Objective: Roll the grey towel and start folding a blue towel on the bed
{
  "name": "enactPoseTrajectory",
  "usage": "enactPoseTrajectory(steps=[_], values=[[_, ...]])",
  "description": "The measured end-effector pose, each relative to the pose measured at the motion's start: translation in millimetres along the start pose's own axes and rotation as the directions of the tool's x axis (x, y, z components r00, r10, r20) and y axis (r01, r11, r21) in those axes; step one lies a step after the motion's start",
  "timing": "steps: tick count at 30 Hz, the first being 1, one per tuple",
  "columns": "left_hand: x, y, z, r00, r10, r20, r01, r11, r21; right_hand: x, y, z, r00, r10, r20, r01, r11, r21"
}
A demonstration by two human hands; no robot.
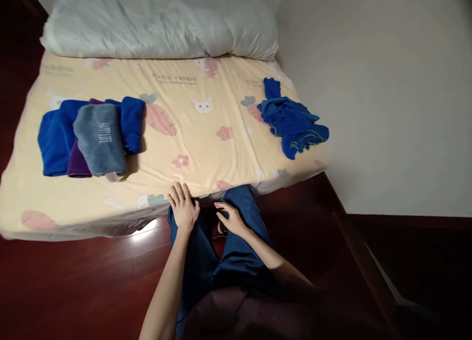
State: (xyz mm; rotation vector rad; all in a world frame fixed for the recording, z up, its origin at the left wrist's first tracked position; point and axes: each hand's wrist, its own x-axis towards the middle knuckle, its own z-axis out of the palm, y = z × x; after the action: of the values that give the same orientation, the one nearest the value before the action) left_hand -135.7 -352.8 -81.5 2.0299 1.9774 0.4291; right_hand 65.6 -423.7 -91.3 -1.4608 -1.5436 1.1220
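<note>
- A mattress (206, 148) in a pale yellow carrot-and-rabbit sheet lies on a dark red wooden floor (73, 281), against a white wall (387, 84).
- Left hand (183, 209) rests flat at the mattress edge, fingers slightly spread, holding nothing.
- Right hand (230, 218) lies on the knee, fingers loosely extended, empty.
- Folded towels (90, 136) sit on the left; a crumpled blue cloth (291, 121) lies on the right, well apart from both hands.

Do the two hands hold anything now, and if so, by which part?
Nothing is held. The left hand and the right hand rest flat and open on the person's blue trousers, near the mattress edge.
</note>
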Motion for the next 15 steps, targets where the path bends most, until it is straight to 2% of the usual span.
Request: enactPoseTrajectory(steps=[4,7,12,15], values=[[-1,14,6,0.998,-0.059,-0.039,0.06,0.997,0.039,-2,-7,-32,0.996,-0.035,-0.086,0.037,0.999,0.021],[0,19,9,0.995,-0.059,-0.078,0.06,0.998,0.013,3,-3,-61,0.985,-0.068,-0.157,0.072,0.997,0.019],[4,28,9,0.996,-0.051,-0.07,0.054,0.998,0.04,3,30,-107,0.923,-0.059,-0.379,0.009,0.991,-0.131],[8,32,8,0.997,-0.035,-0.061,0.039,0.997,0.059,-13,50,-120,0.878,-0.02,-0.479,-0.064,0.985,-0.158]])
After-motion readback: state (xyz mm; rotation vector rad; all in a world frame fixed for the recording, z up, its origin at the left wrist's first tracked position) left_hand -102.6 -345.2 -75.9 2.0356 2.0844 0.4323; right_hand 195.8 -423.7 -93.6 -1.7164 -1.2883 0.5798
